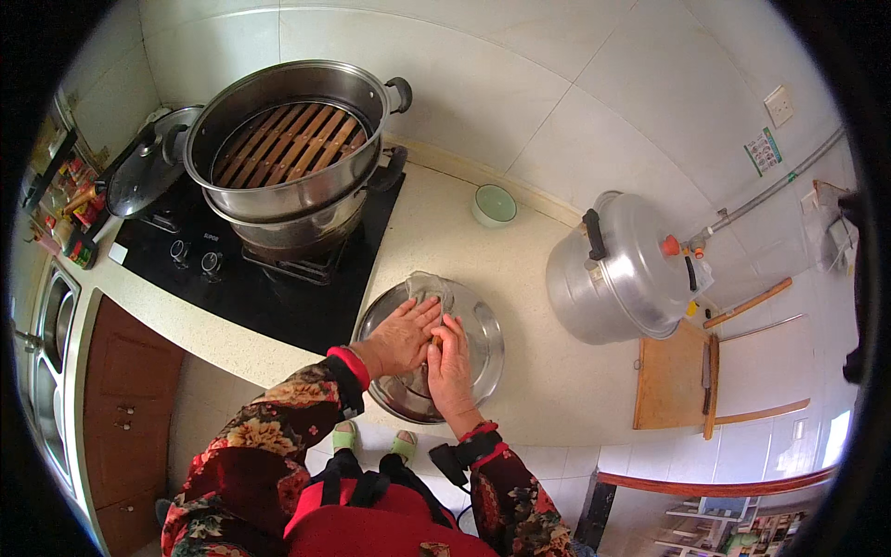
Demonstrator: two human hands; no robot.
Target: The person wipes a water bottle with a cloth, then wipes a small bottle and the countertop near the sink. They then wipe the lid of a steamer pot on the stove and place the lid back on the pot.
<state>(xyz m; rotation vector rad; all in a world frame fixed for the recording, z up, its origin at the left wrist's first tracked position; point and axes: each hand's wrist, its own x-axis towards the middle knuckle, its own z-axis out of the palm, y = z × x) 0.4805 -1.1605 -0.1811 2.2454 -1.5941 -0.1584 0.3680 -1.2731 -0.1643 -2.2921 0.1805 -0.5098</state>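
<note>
Two bare hands meet over a round metal dish point(492, 345) on the pale counter point(548, 395), right of the stove. Left hand point(401, 336): back uppermost, fingers extended and close together, slanting toward the far right. Right hand point(451, 371): fingers pointing away from the body, thumb toward the left hand; the two touch or nearly so. A small brown piece point(436, 342) shows in the gap between them, above the dish; cannot tell whether either hand pinches it, as the palms are hidden. Clear, crumpled material point(428, 289), apparently plastic, lies at the far side of the dish, just beyond the left fingertips.

Surroundings: a pale green bowl point(494, 206) sits farther back, near the tiled wall. On the black stove point(278, 302), a stacked metal steamer point(283, 200) holds a slatted wooden rack point(292, 147) in its upper tier; a glass lid point(139, 186) leans to its left. Right side: a large silvery pot point(599, 292) with black handles, then a wooden board point(666, 381) with a knife point(707, 376) along its right edge.
</note>
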